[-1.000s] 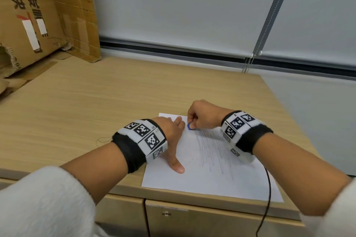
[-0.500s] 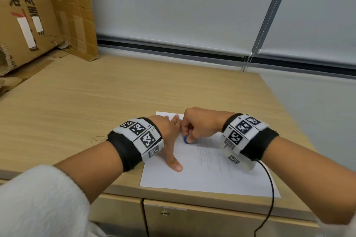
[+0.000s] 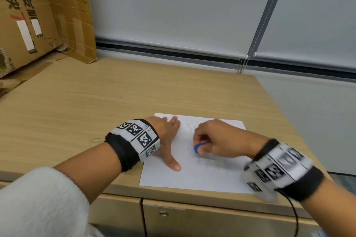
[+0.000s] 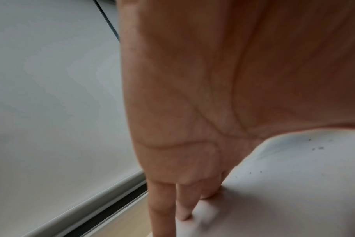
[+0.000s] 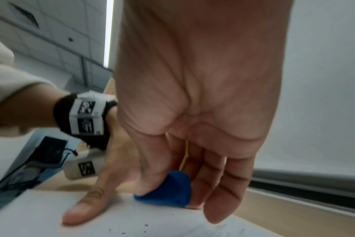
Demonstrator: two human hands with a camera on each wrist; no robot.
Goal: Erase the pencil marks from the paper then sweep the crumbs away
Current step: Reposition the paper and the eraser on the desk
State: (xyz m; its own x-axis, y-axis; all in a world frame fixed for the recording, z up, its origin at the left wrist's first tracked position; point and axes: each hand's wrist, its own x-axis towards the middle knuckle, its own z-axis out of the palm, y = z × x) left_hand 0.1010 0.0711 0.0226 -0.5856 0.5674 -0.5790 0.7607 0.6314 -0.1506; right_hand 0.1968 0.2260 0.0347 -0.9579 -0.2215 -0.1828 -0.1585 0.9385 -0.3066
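Erasing step is underway. Paper (image 3: 192, 177) is lying flat at the near edge of the desk (image 3: 96, 102). Right hand (image 3: 217, 140) is pinching the blue eraser (image 3: 198, 147), thumb and fingers curled round it, its tip pressing on the paper near the sheet's middle. Left hand (image 3: 167, 132) is lying flat on the paper's left side, fingers straight, thumb spread toward the near edge, gripping nothing.

Faint pencil marks (image 3: 217, 163) are showing on the paper right of the eraser; dark crumbs (image 5: 146, 225) are scattering near it.

To do it well, my read:
- short strokes running away from the left hand, so the sheet is pulling taut, not buckling
- left hand pressing close beside the eraser
- working rightward across the remaining marks
- light pressure; the sheet looks thin and could crease
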